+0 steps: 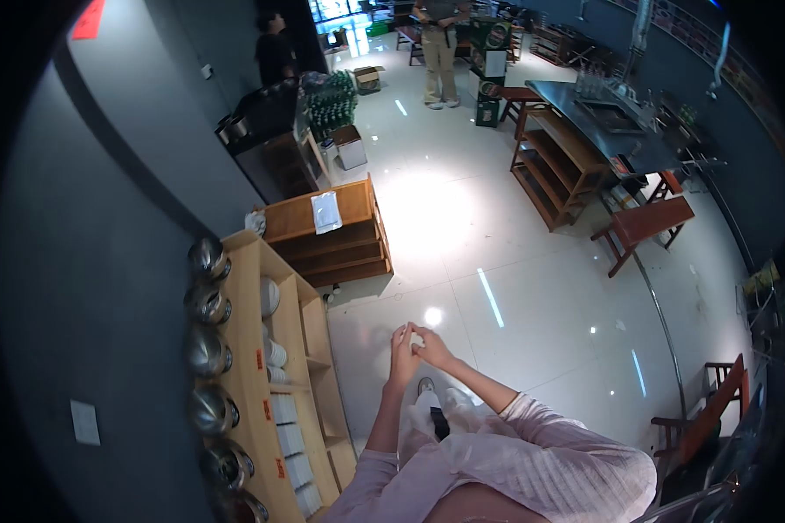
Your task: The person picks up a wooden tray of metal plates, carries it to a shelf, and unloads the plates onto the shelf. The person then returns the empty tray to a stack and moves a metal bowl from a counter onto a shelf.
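Observation:
My left hand [401,358] and my right hand [433,348] meet in front of my body, above the tiled floor. The left fingers stretch forward, and the right fingers reach across to touch them near the tips. A small gap shows between the two palms. I see no object in either hand. Below them are my light trousers and one shoe [426,385]. Left of my hands stands a light wooden shelf [316,366] with white bowls [275,352] and stacked white boxes [290,436].
Round metal pots [209,350] line the shelf top. Ahead stands a brown wooden cabinet [355,205] with a white packet [326,213]. At right are a slatted rack [560,161], a metal-topped table [576,106], a bench [645,223] and a chair [715,410]. Two people [440,52] stand farther off.

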Demonstrator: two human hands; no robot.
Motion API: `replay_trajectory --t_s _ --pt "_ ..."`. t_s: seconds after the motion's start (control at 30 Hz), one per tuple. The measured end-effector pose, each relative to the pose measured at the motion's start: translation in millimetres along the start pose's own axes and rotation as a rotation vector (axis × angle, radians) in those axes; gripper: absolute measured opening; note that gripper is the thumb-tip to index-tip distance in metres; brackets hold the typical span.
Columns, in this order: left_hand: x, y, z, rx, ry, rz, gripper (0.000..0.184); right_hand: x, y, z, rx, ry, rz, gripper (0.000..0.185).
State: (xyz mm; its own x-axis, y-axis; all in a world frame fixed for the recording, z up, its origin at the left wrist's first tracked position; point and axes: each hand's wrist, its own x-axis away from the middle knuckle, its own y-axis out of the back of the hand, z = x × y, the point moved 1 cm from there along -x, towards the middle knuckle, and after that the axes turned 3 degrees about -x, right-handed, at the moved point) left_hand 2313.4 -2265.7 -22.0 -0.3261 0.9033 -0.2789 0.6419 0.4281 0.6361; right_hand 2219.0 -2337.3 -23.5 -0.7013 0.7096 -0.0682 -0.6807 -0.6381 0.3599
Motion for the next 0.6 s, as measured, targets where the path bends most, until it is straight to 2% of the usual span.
replay_trajectory --t_s 0.13,0.27,0.4,0.6 --pt "-62 -32 -24 0.020 -0.045 0.168 0.060 -19 69 -1 0.103 0.017 -0.142 0.054" --pt "-105 -64 -63 0.060 -0.155 0.353 0.062 -13 124 -12 0.100 -0.088 -0.355 0.051" --pt "-134 -116 -79 0.075 -0.304 0.519 0.062 -1 171 -65 0.059 -0.168 -0.385 0.046" --pt "-167 -195 -128 0.046 -0.329 0.691 0.064 36 244 -123 0.156 -0.246 -0.529 0.048"
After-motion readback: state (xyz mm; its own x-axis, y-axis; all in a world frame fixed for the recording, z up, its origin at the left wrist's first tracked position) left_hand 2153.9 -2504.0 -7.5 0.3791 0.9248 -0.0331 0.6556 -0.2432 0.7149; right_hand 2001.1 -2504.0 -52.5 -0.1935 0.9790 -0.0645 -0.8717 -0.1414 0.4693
